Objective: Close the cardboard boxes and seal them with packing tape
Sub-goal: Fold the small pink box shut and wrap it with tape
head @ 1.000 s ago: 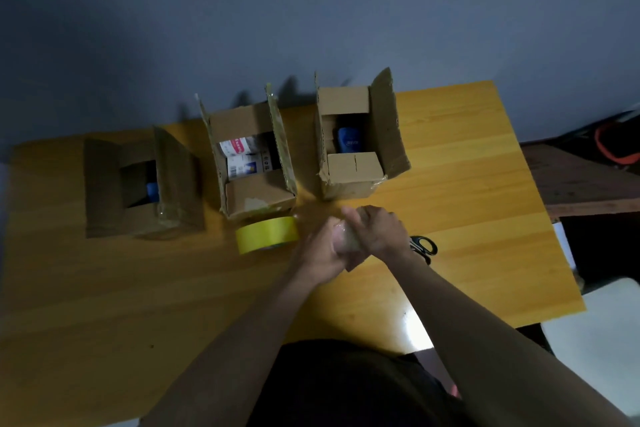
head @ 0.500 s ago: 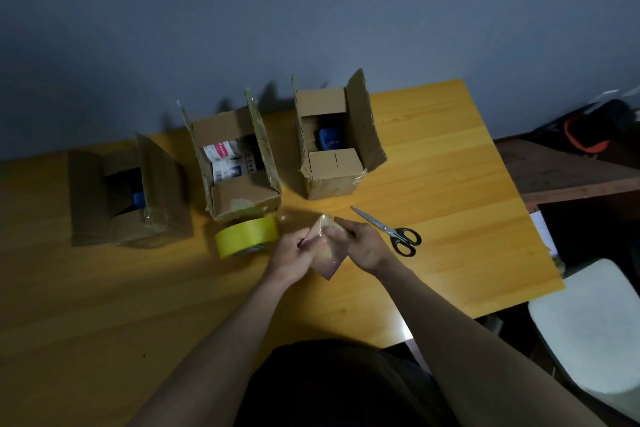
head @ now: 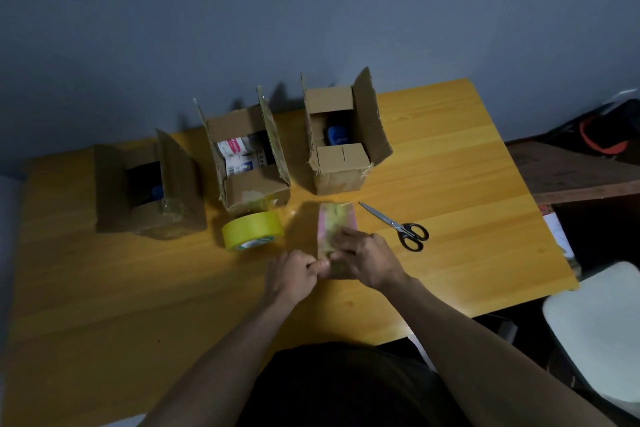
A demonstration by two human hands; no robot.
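Head view, dim light. Three cardboard boxes stand in a row across the far half of the yellow wooden worktop point(head: 450, 156). Left box point(head: 145, 187), centre-left of frame: flaps up, dark interior, a blue item just visible. Middle box point(head: 247, 158): flaps up, white printed packets inside. Right box point(head: 343, 135), upper centre: long flaps raised, near short flap folded in, blue object inside.

Roll of yellow packing tape point(head: 252, 230) lies on the worktop just in front of the middle box. Black-handled scissors point(head: 398, 227) lie to its right, blades pointing to the upper left.

Both hands at frame centre work a small translucent packet point(head: 336, 225) with pinkish-green tint; what it is, cannot tell. Left hand point(head: 294, 274) pinches the packet's near-left edge, fingers curled. Right hand point(head: 367, 258) grips its near-right side, fingers bent over it.

Progress, judged: none of the boxes is closed, and no fresh tape seal shows across any top. Tape and scissors untouched. All three closures and seals remain.
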